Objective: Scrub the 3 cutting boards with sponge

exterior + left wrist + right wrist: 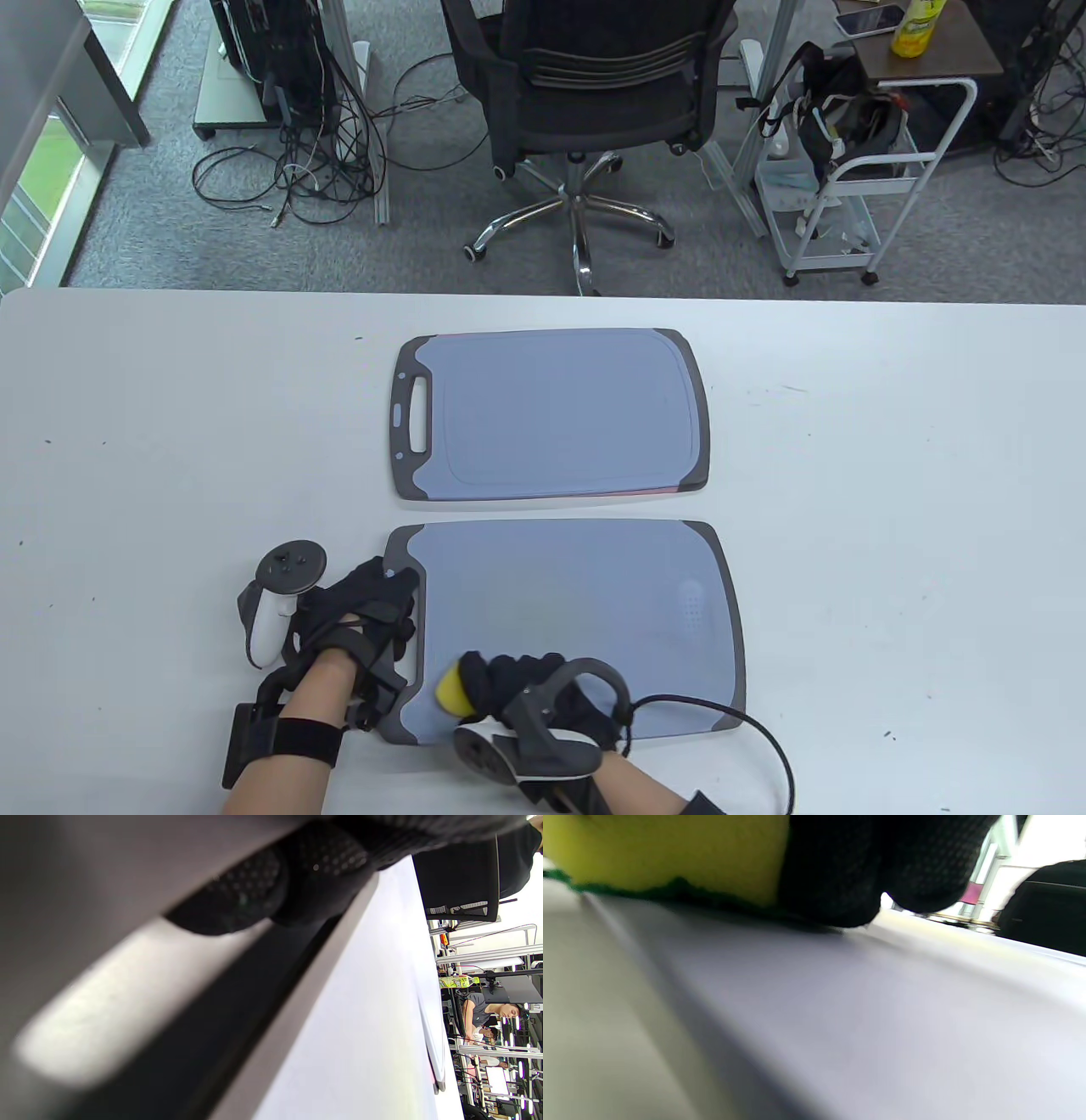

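White desk (891, 509) fills the lower part of the table view, with grey carpet, an office chair (585, 93) and a cart (857, 170) beyond its far edge. We see two boards: the far board (560, 412) lies flat near the middle, handle to the left; the near board (585, 611) lies just in front of it, a narrow strip of desk between them. Wide bare desk runs to the left and right of both. Our left hand (361, 620) rests on the near board's dark left edge, fingers laid fairly flat over it. Our right hand (530, 688) curls round the sponge (454, 689) at the board's front left corner, close to the front edge.

From the left wrist view, gloved fingertips (322, 874) sit on the dark rim, bare desk stretching away beyond.

From the right wrist view, the sponge (666, 853), yellow over green, presses flat on the board (882, 1018), gloved fingers (840, 870) gripping its side.
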Tool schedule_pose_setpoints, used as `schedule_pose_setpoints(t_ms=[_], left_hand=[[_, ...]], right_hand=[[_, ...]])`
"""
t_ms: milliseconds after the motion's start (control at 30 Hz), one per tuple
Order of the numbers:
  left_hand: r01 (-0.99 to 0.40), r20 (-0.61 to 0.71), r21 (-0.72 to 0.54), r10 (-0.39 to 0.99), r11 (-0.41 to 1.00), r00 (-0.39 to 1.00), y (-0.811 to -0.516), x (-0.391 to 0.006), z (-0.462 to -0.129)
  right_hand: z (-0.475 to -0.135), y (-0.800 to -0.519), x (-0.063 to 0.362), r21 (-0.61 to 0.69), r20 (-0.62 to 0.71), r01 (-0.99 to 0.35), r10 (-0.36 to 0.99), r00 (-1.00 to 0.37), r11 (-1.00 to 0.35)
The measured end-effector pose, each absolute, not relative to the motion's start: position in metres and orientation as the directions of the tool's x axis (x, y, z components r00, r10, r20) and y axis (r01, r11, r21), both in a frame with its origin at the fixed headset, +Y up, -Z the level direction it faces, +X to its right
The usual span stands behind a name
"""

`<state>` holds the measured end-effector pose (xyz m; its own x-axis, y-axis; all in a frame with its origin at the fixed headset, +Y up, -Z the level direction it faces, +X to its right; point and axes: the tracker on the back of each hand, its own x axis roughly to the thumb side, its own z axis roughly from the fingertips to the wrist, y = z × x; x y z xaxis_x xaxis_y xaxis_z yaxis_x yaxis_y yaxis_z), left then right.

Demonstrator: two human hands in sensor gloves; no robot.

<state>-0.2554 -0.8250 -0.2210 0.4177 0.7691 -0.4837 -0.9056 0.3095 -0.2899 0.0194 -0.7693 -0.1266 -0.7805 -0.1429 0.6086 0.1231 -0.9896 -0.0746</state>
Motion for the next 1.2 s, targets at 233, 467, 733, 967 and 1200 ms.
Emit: schedule_pose_setpoints(t_ms=[233,467,733,967,1200], left_hand=[[-0.903,-0.481,-0.296,0.768,0.312,0.423,-0.825,-0.255,-0.221],[-0.898,-0.48,-0.298,0.763,0.323,0.433,-0.824,-0.255,-0.221],[-0.896,-0.483,-0.299,0.758,0.328,0.439,-0.824,-0.255,-0.222],[-0.908,-0.488,-0.294,0.77,0.298,0.411,-0.826,-0.258,-0.222],[-0.911,-0.489,-0.28,0.773,0.301,0.406,-0.825,-0.257,-0.221]], right_hand=[[-0.13,-0.778,0.219,0.05,0.177,0.113,-0.102,-0.979,-0.992],[-0.135,-0.777,0.159,-0.011,0.396,0.15,-0.142,-0.907,-0.989],[-0.122,-0.768,-0.054,-0.048,0.727,0.062,-0.078,-0.683,-0.997],[-0.115,-0.772,-0.061,-0.091,0.712,0.07,-0.114,-0.693,-0.993],[-0.114,-0.781,0.072,-0.079,0.596,0.147,-0.165,-0.786,-0.986]])
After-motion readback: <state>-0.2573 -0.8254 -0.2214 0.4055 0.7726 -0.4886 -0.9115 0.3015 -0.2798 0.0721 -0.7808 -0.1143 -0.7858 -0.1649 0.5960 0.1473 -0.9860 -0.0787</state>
